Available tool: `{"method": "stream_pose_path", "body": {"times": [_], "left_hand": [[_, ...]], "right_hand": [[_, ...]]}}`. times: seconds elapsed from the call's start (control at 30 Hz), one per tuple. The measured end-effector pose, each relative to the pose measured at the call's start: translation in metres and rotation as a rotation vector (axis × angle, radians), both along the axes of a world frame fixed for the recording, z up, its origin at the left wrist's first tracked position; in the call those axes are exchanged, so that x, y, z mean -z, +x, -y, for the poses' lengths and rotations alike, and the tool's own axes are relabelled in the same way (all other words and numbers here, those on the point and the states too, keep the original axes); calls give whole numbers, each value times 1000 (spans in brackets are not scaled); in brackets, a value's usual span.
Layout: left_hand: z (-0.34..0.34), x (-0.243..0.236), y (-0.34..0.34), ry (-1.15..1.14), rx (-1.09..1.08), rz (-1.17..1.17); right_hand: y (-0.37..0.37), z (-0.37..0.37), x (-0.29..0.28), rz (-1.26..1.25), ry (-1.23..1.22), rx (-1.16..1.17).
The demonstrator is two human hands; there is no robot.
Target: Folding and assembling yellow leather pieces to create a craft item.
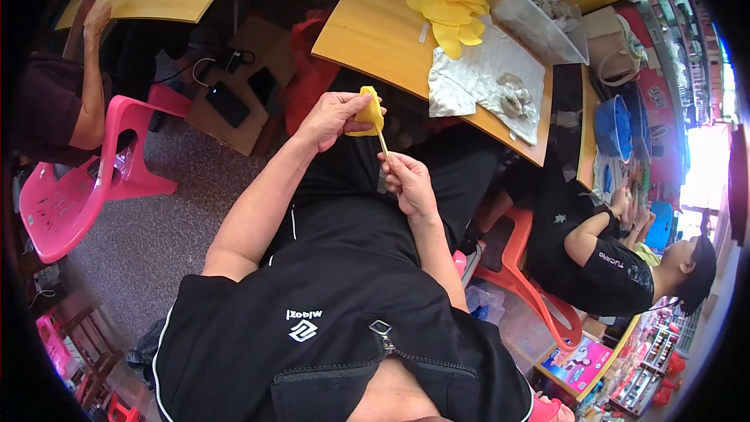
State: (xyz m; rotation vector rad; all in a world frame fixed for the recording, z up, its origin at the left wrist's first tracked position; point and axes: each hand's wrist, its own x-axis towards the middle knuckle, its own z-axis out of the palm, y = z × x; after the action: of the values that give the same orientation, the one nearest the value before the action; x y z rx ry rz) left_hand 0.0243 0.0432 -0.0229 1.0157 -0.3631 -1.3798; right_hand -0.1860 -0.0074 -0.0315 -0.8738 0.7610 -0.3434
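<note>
A small yellow piece (370, 114), soft-looking and folded, is pinched between the fingers of my left hand (332, 119) above my lap. A thin pale stick (383, 143) runs from its lower edge down to my right hand (409, 181), whose fingertips close around the stick's lower end. Whether the stick goes inside the yellow piece or only touches it, I cannot tell. Beyond my hands, several flat yellow rounded pieces (451, 16) lie in a loose pile on the wooden table (375, 23). Next to them is a crumpled white cloth (500, 70).
A clear plastic bin (543, 12) stands on the table's right part. At right, a person in black (601, 258) works beside an orange chair (519, 258). Another person's arm (92, 78) shows at left by a pink chair (101, 180). A phone (226, 105) rests on cardboard (234, 129).
</note>
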Motion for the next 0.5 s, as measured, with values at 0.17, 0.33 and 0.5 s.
{"method": "stream_pose_path", "body": {"times": [0.17,0.33,0.5], "left_hand": [[-2,-3,3,-35,-20,-70],[-1,-5,2,5,-11,-47],[-1,-7,0,-29,-11,-95]], "right_hand": [[0,3,-2,53,81,-32],[3,1,-4,-33,1,-30],[3,-2,-1,28,61,28]]}}
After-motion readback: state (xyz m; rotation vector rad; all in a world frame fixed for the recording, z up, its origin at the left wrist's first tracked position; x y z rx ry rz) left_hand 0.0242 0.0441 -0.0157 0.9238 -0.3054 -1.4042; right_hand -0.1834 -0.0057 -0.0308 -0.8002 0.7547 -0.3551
